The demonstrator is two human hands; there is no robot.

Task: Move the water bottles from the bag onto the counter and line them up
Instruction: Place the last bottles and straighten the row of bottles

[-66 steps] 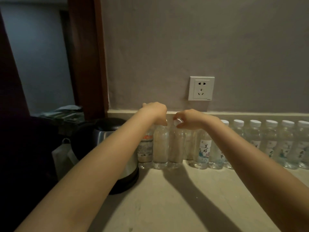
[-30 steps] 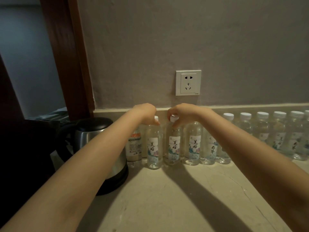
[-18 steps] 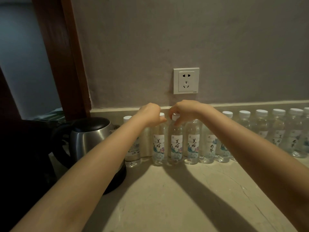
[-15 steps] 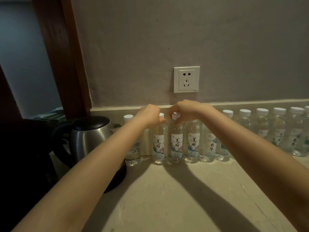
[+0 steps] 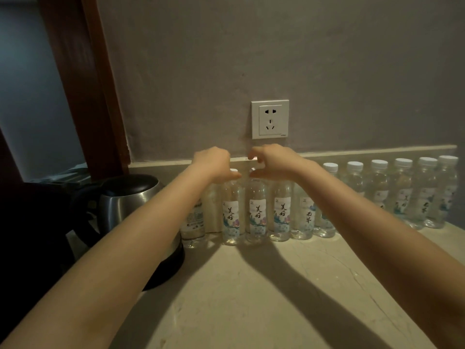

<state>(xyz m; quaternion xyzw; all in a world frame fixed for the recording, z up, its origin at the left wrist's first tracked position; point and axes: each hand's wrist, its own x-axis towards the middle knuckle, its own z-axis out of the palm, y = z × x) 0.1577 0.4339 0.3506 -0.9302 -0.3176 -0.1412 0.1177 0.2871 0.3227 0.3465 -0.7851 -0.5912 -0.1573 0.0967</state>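
Water bottles (image 5: 354,195) upright in a row along the back of the desk (image 5: 251,311), against the grey wall (image 5: 327,71), white caps up. Left hand (image 5: 214,163) curled over the cap of a labelled bottle (image 5: 231,215) near the row's left end, pinching it; right hand (image 5: 271,161) likewise pinching the cap of the neighbouring bottle (image 5: 257,215). Both standing on the desk, side by side. Steel kettle (image 5: 130,197) left of the row; white socket (image 5: 270,119) above the hands.

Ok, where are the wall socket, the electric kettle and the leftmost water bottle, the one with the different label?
wall socket (image 5: 270,119): head view, middle of its white faceplate.
electric kettle (image 5: 123,202): head view, on its steel side wall.
leftmost water bottle (image 5: 194,219): head view, on its label.
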